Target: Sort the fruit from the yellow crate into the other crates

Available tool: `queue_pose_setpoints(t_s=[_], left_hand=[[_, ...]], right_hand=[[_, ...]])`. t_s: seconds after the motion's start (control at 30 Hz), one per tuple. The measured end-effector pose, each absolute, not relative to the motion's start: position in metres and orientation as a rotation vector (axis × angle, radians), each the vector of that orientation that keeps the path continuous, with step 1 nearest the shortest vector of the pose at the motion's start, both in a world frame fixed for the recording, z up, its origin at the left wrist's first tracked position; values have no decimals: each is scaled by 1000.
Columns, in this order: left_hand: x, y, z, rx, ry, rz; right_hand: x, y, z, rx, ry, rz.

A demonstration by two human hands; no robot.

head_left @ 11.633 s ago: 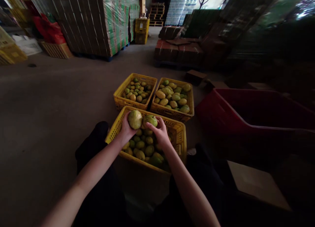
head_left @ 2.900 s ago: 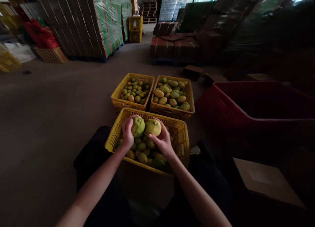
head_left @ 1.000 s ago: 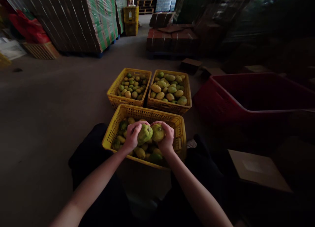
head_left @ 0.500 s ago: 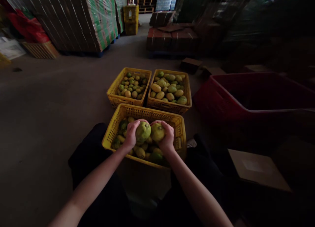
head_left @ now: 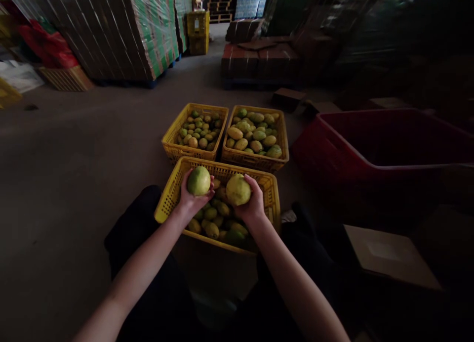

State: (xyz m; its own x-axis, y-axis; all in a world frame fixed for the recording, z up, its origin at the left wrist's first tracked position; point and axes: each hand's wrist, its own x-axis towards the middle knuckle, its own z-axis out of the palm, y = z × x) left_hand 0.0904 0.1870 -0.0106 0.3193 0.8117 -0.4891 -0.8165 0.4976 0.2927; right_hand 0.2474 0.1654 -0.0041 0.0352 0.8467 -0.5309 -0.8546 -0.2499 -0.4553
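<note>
My left hand [head_left: 191, 196] cups a round, smooth green-yellow fruit [head_left: 199, 181] from below, with the palm turned up. In my right hand [head_left: 254, 199] is a paler, lumpy yellow-green fruit [head_left: 238, 190], gripped from the side with the thumb near its top. The exact kind of fruit is unclear. Both hands are above the near yellow crate [head_left: 273, 208], apart from each other. Many similar green and yellow fruits [head_left: 212, 230] lie inside it, partly hidden by my hands and forearms.
Behind it stand a left yellow crate [head_left: 171, 144] of smaller fruits and a right yellow crate [head_left: 255, 159] of larger ones. A big red bin [head_left: 329, 149] is at the right, near a cardboard flap [head_left: 388, 253]. Wrapped pallet stacks [head_left: 155, 30] stand farther back.
My hands have moved apart. The left one has shifted left and turned palm up with its fruit; the right one's fruit has risen slightly and turned.
</note>
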Motion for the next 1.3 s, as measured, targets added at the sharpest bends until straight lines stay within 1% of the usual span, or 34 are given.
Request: queue_pose_setpoints(t_s=[0.17,0.27,0.37,0.5,0.63,0.77,0.9,0.97,1.1,1.3], left_hand=[[89,191,-9,-22,662,1151],[91,194,-6,-13,734,1112],[93,194,-4,12,783,1091],[93,189,-2,67,721,1044],[92,185,-2,69,678,989],[93,187,-3,31,698,1133],[92,189,-3,-63,761,1234],[90,189,-4,-122,789,1274],[89,191,-9,-182,781,1254],[92,190,-11,-184,754,1196]], right_hand=[[250,170,-4,-912,130,1567],[252,173,-6,-867,56,1599],[253,175,-10,-923,44,1609],[255,173,-12,-1022,105,1614],[253,168,-10,-945,0,1640],[248,164,-6,-914,-71,1657],[244,165,-2,-913,-7,1579],[244,166,-4,-930,40,1595],[248,168,-21,-992,74,1655],[248,171,-54,-961,65,1650]])
